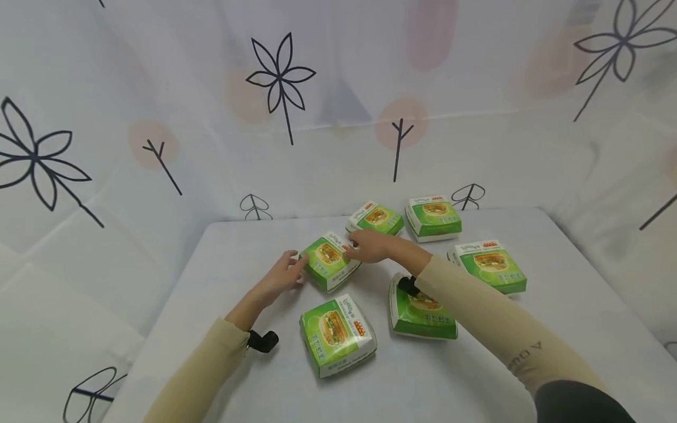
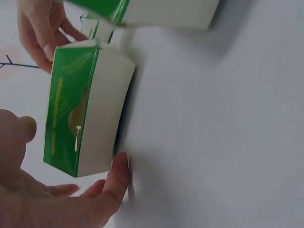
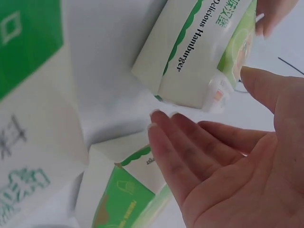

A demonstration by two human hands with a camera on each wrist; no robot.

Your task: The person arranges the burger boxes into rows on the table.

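Observation:
A green and white hamburger box (image 1: 329, 258) lies tilted on the table between the two hands. My left hand (image 1: 279, 276) is at its left side. In the left wrist view, the left thumb and fingers (image 2: 118, 178) spread around the box's near end (image 2: 97, 111), a fingertip at its lower corner. At the box's far right corner is my right hand (image 1: 369, 245). The right wrist view shows the right fingers (image 3: 190, 147) extended just off the box's white side (image 3: 190, 57), with the thumb close to its top edge. Whether either hand presses on it is unclear.
More hamburger boxes lie around: one in front (image 1: 338, 335), one partly under the right forearm (image 1: 423, 320), one at right (image 1: 492, 267), and two at the back, left (image 1: 376, 216) and right (image 1: 435, 216). A patterned cloth (image 1: 338, 147) hangs behind the white table (image 1: 233, 252).

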